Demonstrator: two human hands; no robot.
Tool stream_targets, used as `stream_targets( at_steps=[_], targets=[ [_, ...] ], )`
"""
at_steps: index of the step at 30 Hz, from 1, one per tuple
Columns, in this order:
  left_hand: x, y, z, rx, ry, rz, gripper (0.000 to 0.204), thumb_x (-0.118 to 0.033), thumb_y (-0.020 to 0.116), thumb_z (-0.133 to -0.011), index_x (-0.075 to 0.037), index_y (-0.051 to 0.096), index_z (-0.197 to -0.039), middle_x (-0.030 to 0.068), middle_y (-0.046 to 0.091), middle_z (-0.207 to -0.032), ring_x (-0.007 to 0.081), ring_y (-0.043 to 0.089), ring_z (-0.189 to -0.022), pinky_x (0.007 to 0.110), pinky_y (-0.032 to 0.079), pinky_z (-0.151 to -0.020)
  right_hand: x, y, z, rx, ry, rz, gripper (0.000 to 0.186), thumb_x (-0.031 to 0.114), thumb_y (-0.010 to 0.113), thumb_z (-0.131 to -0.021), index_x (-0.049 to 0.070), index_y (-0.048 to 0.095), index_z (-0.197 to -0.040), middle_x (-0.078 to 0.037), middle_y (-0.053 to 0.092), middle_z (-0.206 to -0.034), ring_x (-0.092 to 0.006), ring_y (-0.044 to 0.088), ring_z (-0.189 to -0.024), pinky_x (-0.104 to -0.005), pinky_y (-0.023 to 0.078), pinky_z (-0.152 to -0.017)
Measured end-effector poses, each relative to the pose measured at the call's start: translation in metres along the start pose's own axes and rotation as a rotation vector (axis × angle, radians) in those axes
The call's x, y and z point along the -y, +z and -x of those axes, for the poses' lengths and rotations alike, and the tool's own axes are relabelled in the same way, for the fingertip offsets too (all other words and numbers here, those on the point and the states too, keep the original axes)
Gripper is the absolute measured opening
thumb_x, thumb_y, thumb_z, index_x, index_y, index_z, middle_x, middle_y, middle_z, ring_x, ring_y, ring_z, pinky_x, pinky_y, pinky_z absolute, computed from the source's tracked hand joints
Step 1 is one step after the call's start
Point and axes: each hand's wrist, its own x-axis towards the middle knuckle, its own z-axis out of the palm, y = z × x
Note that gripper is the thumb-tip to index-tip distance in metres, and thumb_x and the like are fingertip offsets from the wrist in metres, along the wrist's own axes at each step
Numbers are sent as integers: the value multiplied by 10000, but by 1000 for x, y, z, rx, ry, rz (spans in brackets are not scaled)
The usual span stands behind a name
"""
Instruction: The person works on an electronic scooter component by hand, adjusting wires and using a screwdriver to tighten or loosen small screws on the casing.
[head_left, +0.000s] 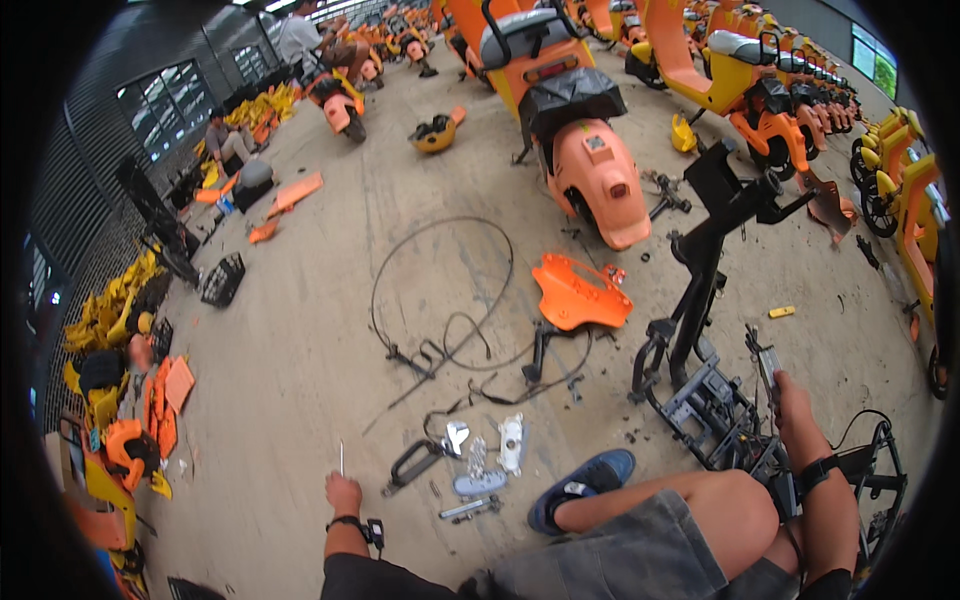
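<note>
My left hand is closed in a fist low over the concrete floor. From it a screwdriver's thin pale shaft points up; the fist hides the handle. On the right, my right hand grips a narrow grey metal part with dark bits at its far end. It is held beside a bare black scooter frame, which lies in front of my bent knee. Between my hands, several small parts rest on the floor: a black handle-shaped bracket, a white lamp housing and a silvery rod.
Ahead lie a looped black cable and an orange body panel. An orange scooter stands beyond them. Yellow and orange panels pile up at the left. Rows of scooters fill the right. People are in the far left.
</note>
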Motion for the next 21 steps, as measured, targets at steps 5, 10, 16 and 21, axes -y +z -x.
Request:
stream_targets(
  at_steps=[5,10,16,21],
  targets=[
    [-11,3,-15,168,-64,-4,390,-179,602,-817,-8,514,-1156,219,523,-1212,390,570,-1104,464,498,-911,-10,-3,23,-114,-11,80,381,437,653,-829,120,518,-664,4,428,-518,-130,366,-385,-312,247,-373],
    [-15,11,-34,121,-102,-6,361,-131,596,-824,-7,508,-1151,213,563,-1154,373,620,-1024,434,533,-852,-11,-11,47,-106,-8,167,451,416,700,-794,-15,567,-791,-83,532,-637,-172,445,-451,-353,326,-412],
    [9,34,-53,132,-239,190,350,-174,625,-778,30,591,-1061,255,652,-1058,399,640,-1002,444,523,-860,5,-25,112,-38,-34,288,450,387,680,-809,-54,600,-772,-94,532,-616,-207,474,-474,-369,345,-448],
    [30,51,-51,236,-134,141,348,-238,621,-732,34,693,-936,254,680,-980,369,651,-994,444,512,-870,-20,-52,122,-17,-16,290,453,372,675,-801,-76,606,-786,-111,535,-614,-215,469,-465,-368,339,-447]
  ],
)
